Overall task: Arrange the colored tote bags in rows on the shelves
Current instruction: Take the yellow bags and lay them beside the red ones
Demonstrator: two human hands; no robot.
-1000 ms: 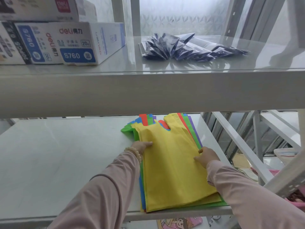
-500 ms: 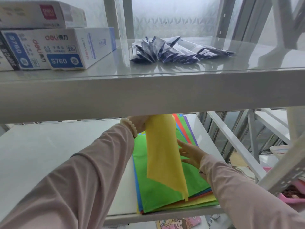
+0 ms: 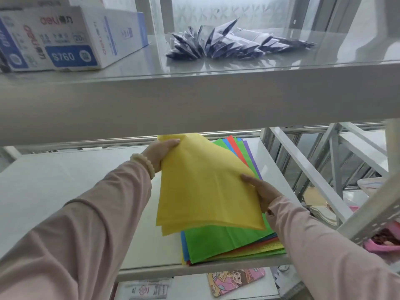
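yellow bag (image 3: 205, 187), now spread (right hand (image 3: 263, 191) gripping)

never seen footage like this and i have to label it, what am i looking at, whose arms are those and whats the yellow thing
No machine here: a person wears a camera on the head, so you look down along their own arms. The left hand and right hand grip a yellow tote bag, held above a stack of colored bags lying on the lower shelf. The upper shelf holds white boxes and dark packets.
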